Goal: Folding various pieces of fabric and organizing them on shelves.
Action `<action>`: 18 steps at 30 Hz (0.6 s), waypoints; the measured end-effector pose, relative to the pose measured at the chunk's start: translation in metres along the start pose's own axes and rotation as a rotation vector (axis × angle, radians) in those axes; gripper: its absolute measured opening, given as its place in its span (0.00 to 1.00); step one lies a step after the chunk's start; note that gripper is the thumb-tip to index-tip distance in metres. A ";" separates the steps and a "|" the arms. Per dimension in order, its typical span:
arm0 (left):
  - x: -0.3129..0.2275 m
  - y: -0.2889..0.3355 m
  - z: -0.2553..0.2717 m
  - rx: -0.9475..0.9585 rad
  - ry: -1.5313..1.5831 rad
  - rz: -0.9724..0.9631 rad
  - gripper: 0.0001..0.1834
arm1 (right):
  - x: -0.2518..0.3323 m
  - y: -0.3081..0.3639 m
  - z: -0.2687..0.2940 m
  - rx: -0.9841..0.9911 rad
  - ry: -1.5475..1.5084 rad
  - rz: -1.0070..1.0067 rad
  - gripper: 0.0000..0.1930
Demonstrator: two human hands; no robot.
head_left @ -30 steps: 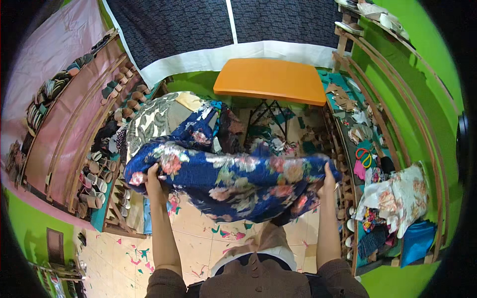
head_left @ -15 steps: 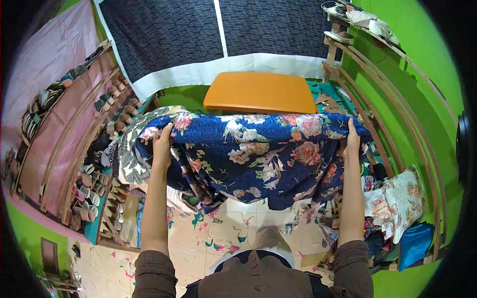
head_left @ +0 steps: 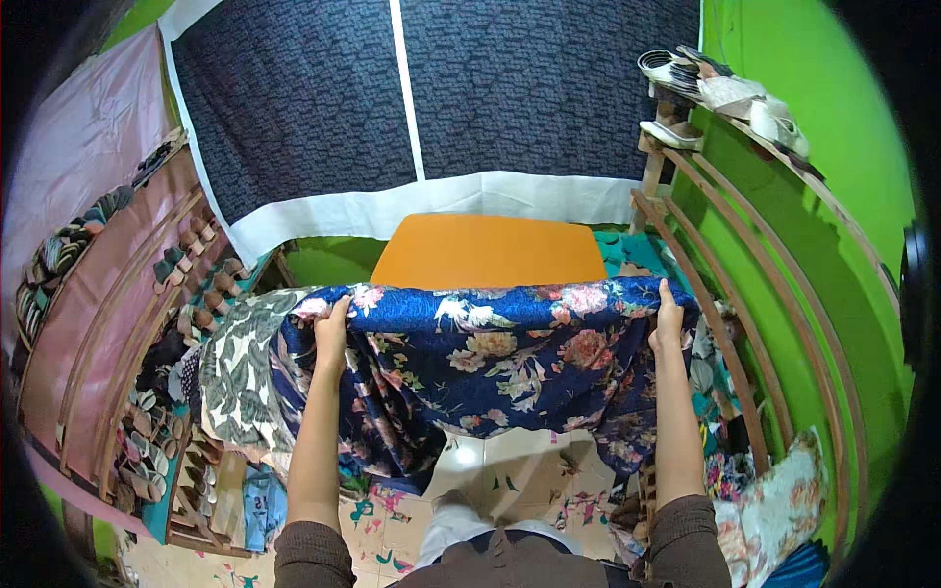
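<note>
A dark blue floral cloth (head_left: 510,363) hangs stretched between my two hands, its upper edge folded over and its lower part drooping in loose folds. My left hand (head_left: 331,328) grips that upper edge near the left end, thumb on top. Near the right end, my right hand (head_left: 668,321) pinches the same edge. Most of the fingers are hidden behind the fabric. Just left of it lies a grey-green and cream leaf-patterned cloth (head_left: 240,363). Past the cloth's top edge stands an orange board or tabletop (head_left: 490,250), partly covered by the cloth.
Wooden racks with shoes (head_left: 147,456) line the left wall. Slatted wooden rails (head_left: 765,294) run along the right, with more shoes (head_left: 745,103) above. A pale floral cloth (head_left: 774,500) lies low at right. Fabric scraps (head_left: 382,510) litter the tiled floor. Dark curtains (head_left: 529,98) hang ahead.
The view has tilted up, so the cloth and board sit lower in the picture. The blue floral cloth stays stretched between both hands, and its bottom now hangs in a different drape.
</note>
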State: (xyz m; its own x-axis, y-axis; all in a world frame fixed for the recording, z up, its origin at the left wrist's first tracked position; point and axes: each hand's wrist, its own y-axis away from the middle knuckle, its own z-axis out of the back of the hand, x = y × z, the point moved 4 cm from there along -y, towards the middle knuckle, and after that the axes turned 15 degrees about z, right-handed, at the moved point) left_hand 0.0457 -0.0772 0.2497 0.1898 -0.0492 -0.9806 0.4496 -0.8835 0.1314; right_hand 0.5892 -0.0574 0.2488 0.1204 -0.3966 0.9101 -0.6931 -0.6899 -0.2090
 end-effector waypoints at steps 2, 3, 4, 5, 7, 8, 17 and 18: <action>0.004 -0.030 -0.008 0.003 0.014 0.028 0.15 | -0.018 -0.020 -0.016 0.028 -0.053 0.023 0.16; 0.004 -0.046 -0.013 0.006 0.027 0.051 0.14 | -0.028 -0.032 -0.028 0.057 -0.110 0.046 0.15; 0.000 -0.064 -0.020 0.021 0.044 0.007 0.13 | -0.036 -0.048 -0.038 0.096 -0.127 0.052 0.15; -0.006 -0.083 -0.028 0.011 -0.003 -0.061 0.11 | -0.043 -0.064 -0.046 0.088 -0.174 0.028 0.14; -0.014 -0.121 -0.038 0.036 0.022 -0.035 0.10 | -0.053 -0.079 -0.070 0.057 -0.169 -0.013 0.14; -0.017 -0.135 -0.044 0.020 0.022 -0.073 0.10 | -0.056 -0.087 -0.081 0.050 -0.165 -0.015 0.14; -0.036 -0.283 -0.115 0.067 -0.154 -0.025 0.14 | -0.064 -0.145 -0.168 -0.110 -0.045 -0.098 0.18; -0.031 -0.297 -0.139 0.094 -0.137 0.008 0.14 | -0.078 -0.178 -0.154 -0.124 -0.033 -0.100 0.20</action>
State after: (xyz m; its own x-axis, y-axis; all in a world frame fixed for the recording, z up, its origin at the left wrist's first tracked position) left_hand 0.0278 0.2511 0.2609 0.0689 -0.1137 -0.9911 0.3640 -0.9221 0.1311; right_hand 0.5940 0.1901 0.2700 0.2149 -0.3512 0.9113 -0.7587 -0.6476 -0.0707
